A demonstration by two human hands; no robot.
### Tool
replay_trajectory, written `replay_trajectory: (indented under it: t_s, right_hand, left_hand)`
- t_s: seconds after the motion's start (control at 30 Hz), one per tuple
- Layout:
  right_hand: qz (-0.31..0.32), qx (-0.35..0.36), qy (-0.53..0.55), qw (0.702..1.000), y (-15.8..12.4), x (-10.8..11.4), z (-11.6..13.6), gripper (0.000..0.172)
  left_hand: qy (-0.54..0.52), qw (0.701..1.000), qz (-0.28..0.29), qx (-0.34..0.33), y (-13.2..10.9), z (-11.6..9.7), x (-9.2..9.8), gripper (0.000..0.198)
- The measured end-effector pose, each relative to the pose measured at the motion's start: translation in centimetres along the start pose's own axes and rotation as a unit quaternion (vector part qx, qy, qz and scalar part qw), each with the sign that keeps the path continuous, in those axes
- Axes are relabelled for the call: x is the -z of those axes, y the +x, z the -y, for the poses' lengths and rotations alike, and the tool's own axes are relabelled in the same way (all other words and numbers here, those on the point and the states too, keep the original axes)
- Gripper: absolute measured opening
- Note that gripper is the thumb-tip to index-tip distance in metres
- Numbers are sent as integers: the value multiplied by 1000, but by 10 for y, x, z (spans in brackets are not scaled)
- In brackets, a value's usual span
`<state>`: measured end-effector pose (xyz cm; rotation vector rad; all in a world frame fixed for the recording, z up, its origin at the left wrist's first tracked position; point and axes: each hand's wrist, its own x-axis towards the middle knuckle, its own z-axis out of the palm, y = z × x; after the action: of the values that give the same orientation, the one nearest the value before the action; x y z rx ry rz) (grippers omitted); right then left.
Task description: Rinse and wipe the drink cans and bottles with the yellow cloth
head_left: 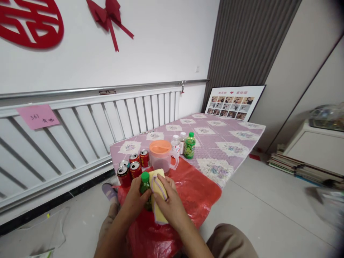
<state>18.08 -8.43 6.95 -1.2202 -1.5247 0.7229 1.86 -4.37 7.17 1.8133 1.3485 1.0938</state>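
My left hand [137, 196] is wrapped round a green-capped bottle [145, 183], which stands upright near the table's close edge. My right hand [169, 200] grips a folded yellow cloth [160, 212] with a pale purple border, and the cloth lies against the bottle's right side. Beneath both hands is a red plastic sheet [193, 190]. Just beyond them stands a clear pitcher [158, 162] with an orange lid and a handle on its right. Several red drink cans [135, 169] are grouped to the left of the pitcher. The lower part of the bottle is partly hidden by my fingers and the cloth.
Behind the pitcher stand another green bottle [189, 147] and two white-capped bottles [176, 145]. A floral tablecloth [212, 138] covers the table. A white radiator [99, 123] runs along the left wall, and a photo board [235, 102] leans at the back.
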Motion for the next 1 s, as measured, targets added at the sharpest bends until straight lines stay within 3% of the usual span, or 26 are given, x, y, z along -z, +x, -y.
replay_trajectory:
  t_s: [0.23, 0.5, 0.6, 0.73, 0.83, 0.9, 1.0]
  right_hand:
    - [-22, -36, -4, 999, 3, -13, -21, 60]
    - [87, -134, -107, 981, -3, -6, -46, 63]
    - [69, -109, -96, 987, -3, -2, -41, 60]
    - [17, -28, -69, 997, 7, 7, -11, 56]
    - [30, 19, -65, 997, 16, 11, 9, 57]
    - [43, 19, -77, 996, 20, 10, 11, 58]
    - [60, -34, -106, 992, 21, 4, -7, 59]
  left_hand:
    - [-73, 995, 57, 26, 3, -1, 11, 60]
    - [-163, 966, 202, 3, 12, 11, 28, 55]
    - [-148, 967, 207, 6, 12, 13, 32, 54]
    - [-91, 981, 171, -14, 12, 15, 35, 57]
    - [-97, 976, 194, -15, 14, 16, 38, 58]
    - [-112, 971, 210, -9, 15, 14, 40, 56]
    - [-116, 968, 220, -4, 17, 10, 43, 55]
